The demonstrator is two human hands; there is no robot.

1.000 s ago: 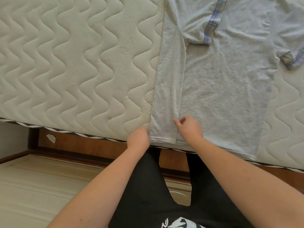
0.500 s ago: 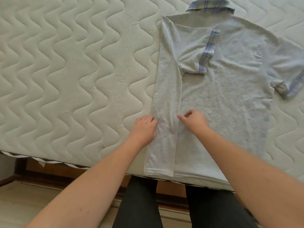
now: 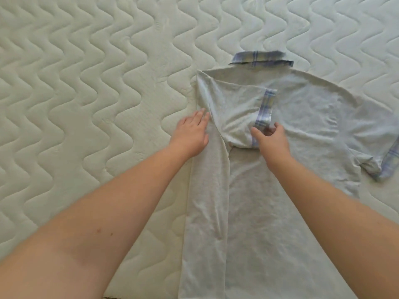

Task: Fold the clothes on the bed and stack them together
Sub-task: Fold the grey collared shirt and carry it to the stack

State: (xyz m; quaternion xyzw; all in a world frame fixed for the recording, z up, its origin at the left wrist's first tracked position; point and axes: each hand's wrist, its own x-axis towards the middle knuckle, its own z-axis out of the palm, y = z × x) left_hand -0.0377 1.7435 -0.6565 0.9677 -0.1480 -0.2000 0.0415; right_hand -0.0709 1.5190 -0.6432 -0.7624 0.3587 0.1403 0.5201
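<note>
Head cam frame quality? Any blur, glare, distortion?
Head view: soft, even daylight, no harsh glare; faint shadows under the forearms. Slight motion blur on the right hand pinching the plaid-trimmed sleeve of the light grey polo shirt. Wide-angle stretch enlarges the forearms; the left hand and white quilted mattress read clearly.

Bare mattress quilted in wavy cream stitching, filling the whole view. Directly on it, a pale grey polo shirt lying flat, plaid collar beyond the pinching right hand, left side folded inward under the flat left hand, other plaid-cuffed sleeve spread far right of the pinch.
</note>
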